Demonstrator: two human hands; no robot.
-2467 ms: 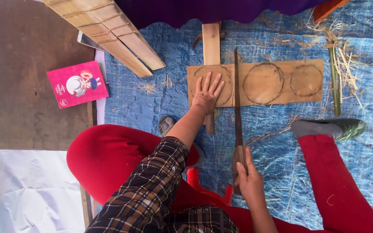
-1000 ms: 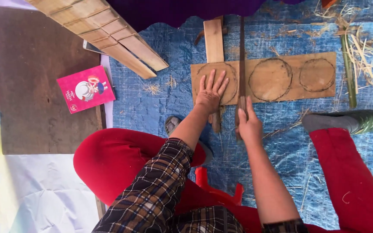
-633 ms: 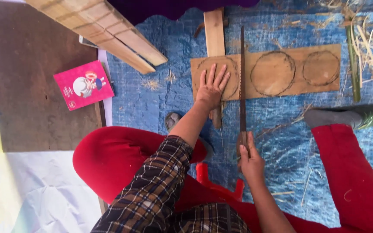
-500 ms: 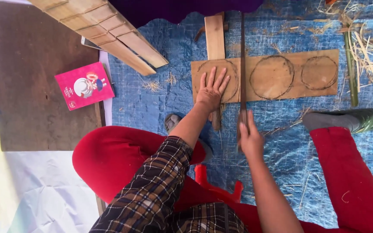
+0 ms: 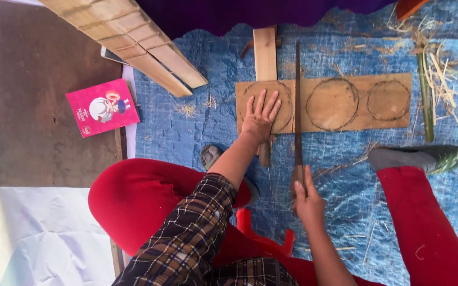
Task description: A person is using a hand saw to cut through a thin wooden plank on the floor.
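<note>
On flat circle-marked plywood board, thin saw

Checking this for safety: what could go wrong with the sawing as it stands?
The left hand lies flat on the board, fingers close beside the saw; a slip could cut them. The board rests on a narrow plank over the tarp, so it may shift or tip under the right hand.

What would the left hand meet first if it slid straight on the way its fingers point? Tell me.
The left hand lies flat on the plywood board, fingers pointing away from the person. Straight on, it would probably pass the board's far edge and meet the pale wooden plank there.
</note>
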